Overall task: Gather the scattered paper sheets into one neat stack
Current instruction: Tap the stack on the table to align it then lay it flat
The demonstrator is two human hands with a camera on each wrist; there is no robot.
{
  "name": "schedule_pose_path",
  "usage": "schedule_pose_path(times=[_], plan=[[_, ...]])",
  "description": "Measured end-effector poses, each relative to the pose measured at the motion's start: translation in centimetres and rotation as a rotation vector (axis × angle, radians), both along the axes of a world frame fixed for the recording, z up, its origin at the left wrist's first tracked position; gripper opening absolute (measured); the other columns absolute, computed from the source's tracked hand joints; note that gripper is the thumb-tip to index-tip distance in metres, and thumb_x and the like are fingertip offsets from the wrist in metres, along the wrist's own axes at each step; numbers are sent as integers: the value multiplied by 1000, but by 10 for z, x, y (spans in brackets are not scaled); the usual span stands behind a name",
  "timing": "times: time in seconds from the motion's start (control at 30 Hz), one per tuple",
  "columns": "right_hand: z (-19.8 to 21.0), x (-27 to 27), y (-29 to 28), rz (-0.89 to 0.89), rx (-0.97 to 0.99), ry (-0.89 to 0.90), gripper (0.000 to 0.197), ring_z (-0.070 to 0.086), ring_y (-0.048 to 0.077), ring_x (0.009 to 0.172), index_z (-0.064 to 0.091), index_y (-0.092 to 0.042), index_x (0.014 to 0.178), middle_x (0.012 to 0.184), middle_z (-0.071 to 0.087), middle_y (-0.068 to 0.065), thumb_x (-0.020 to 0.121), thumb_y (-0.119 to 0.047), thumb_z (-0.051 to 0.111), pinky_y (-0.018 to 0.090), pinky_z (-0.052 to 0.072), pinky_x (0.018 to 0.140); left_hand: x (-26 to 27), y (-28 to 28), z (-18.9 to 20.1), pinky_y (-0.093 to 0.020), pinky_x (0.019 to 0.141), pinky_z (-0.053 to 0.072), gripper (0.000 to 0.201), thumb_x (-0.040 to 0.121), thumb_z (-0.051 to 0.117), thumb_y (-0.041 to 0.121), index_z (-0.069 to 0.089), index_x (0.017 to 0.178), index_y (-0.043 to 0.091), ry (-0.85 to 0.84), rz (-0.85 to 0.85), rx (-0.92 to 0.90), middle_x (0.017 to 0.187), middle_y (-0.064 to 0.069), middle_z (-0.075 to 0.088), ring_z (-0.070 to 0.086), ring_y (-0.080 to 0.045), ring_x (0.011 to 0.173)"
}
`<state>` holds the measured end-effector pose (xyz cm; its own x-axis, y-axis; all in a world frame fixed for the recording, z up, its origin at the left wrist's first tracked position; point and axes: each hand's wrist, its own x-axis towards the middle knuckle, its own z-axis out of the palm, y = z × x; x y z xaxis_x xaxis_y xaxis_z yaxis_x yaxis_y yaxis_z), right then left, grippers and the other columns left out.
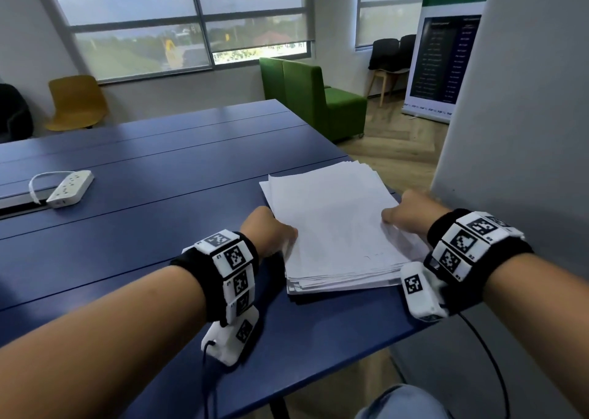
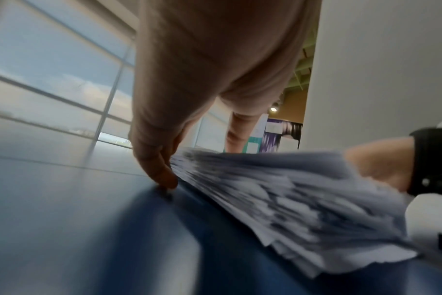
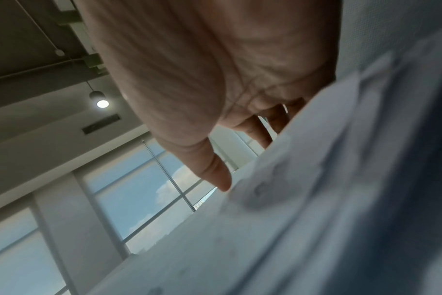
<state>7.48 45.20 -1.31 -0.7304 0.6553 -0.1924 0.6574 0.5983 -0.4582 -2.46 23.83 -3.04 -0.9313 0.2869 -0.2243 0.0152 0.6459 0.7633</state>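
A thick stack of white paper sheets lies on the blue table near its right edge; its edges are ragged and uneven. My left hand stands against the stack's left side, fingers pointing straight down to the table beside the sheets, thumb resting on top. My right hand is at the stack's right side. Its thumb touches the top sheet, and its fingers reach past the paper's edge, where their tips are hidden.
A white power strip lies at the table's left. A grey wall rises close to the right of the stack. Beyond the table stand a green sofa, a yellow chair and a banner.
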Motion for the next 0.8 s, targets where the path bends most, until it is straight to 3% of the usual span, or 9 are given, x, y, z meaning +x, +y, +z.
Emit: schedule_pose_path(times=[0.1, 0.2, 0.27, 0.33, 0.4, 0.47, 0.6, 0.73, 0.8], plan=[[3, -1, -2, 23, -117, 26, 19, 52, 24, 84, 51, -12, 94, 92, 56, 4, 90, -29, 59, 27, 39, 60, -2, 5, -1, -23, 57, 37, 20, 86, 70, 16, 56, 86, 1, -60, -10, 129, 71, -6, 51, 46, -21, 63], [3, -5, -4, 29, -135, 32, 32, 58, 26, 90, 59, -10, 107, 102, 62, 6, 85, -34, 65, 28, 43, 70, -4, 10, -2, -27, 56, 34, 28, 87, 70, 19, 52, 98, 1, -91, -10, 163, 74, -4, 47, 42, -17, 62], [4, -5, -6, 25, -138, 32, 37, 62, 28, 94, 62, -10, 109, 104, 66, 7, 82, -34, 69, 30, 47, 76, -4, 12, -3, -28, 63, 39, 35, 84, 72, 19, 53, 106, -2, -98, -8, 179, 86, -8, 54, 50, -20, 74], [6, -2, -7, 19, -152, 34, 31, 62, 27, 90, 61, -10, 101, 99, 65, 7, 80, -29, 72, 29, 46, 71, -2, 11, -2, -33, 76, 49, 49, 74, 75, 22, 55, 112, -2, -101, -2, 190, 101, -10, 61, 58, -25, 89], [6, 5, -9, 21, -142, 21, 27, 57, 25, 84, 55, -11, 90, 88, 60, 4, 79, -25, 74, 27, 40, 60, -3, 9, -4, -41, 86, 54, 56, 63, 73, 24, 59, 112, -1, -104, 3, 183, 110, -16, 67, 64, -32, 100], [6, 11, -13, 21, -131, 10, 28, 55, 23, 83, 51, -12, 83, 80, 56, 0, 80, -26, 76, 26, 38, 56, 0, 6, -5, -38, 81, 51, 45, 69, 72, 16, 61, 109, -3, -85, -5, 165, 110, -20, 68, 65, -36, 102], [3, 25, -25, 39, -113, -18, 35, 52, 18, 69, 47, -14, 68, 73, 53, -1, 79, -30, 77, 24, 35, 50, 14, -11, -4, -37, 79, 51, 35, 72, 70, 8, 62, 103, -6, -79, 2, 182, 106, -22, 69, 66, -35, 94], [0, 44, -47, 99, -70, -57, 37, 47, 12, 63, 45, -17, 66, 73, 52, -2, 80, -35, 74, 23, 31, 49, 37, -46, -1, -35, 64, 53, 20, 76, 70, 6, 60, 90, -5, -90, -9, 171, 85, -13, 67, 63, -30, 73], [-3, 53, -62, 134, -70, -57, 36, 51, 14, 68, 44, -18, 68, 74, 51, -4, 81, -36, 73, 22, 33, 50, 51, -66, 0, -45, 83, 58, 18, 75, 70, 3, 67, 92, -3, -97, -22, 183, 93, -14, 75, 70, -33, 84]])
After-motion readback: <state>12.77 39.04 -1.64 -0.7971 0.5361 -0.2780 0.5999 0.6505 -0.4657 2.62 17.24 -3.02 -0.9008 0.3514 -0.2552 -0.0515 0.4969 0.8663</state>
